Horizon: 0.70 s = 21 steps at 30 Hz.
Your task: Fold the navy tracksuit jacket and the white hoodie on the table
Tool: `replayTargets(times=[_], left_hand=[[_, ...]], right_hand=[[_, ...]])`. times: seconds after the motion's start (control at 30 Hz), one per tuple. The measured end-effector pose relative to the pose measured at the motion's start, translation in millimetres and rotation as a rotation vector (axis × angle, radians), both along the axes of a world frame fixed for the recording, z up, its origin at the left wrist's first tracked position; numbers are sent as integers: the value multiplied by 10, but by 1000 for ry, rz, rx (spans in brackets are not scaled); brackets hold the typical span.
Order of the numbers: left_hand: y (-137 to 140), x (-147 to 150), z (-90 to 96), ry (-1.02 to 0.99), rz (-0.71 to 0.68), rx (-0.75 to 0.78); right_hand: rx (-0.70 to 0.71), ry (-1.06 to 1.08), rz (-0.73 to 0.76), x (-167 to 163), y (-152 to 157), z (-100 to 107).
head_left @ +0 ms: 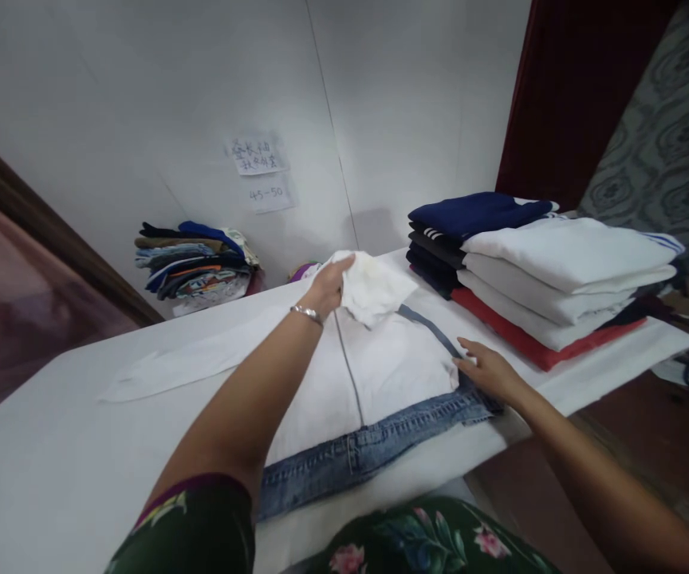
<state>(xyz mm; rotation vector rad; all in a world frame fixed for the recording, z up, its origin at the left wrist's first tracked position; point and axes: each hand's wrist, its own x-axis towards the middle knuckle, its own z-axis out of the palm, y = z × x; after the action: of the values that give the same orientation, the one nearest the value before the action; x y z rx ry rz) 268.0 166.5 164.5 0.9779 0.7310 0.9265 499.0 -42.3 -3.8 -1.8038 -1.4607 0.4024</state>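
Observation:
A jacket (314,391) lies spread on the white table, its body white with a grey centre line and a blue denim hem (380,446) toward me. One white sleeve (183,363) stretches out to the left. My left hand (329,287), with a bracelet at the wrist, is closed on a bunched white part of the jacket (380,287) and lifts it near the far end. Whether that part is a sleeve or the collar I cannot tell. My right hand (488,371) is at the jacket's right edge, fingers apart, by a grey stripe.
Folded white clothes (565,255) and dark blue ones (476,215) are stacked at the right, above a red garment (512,327). A mixed pile of folded clothes (194,263) stands at the back left. Handwritten paper notes (257,155) hang on the wall.

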Motion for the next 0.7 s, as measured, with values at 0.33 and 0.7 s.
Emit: replayTargets(times=[0.33,0.7], left_hand=[[655,392,482,-217,38,122],[1092,-378,693,-214,346,185]], right_hand=[[-269,237,32,122,-5,-30],[-188,387,573,-1033,322,594]])
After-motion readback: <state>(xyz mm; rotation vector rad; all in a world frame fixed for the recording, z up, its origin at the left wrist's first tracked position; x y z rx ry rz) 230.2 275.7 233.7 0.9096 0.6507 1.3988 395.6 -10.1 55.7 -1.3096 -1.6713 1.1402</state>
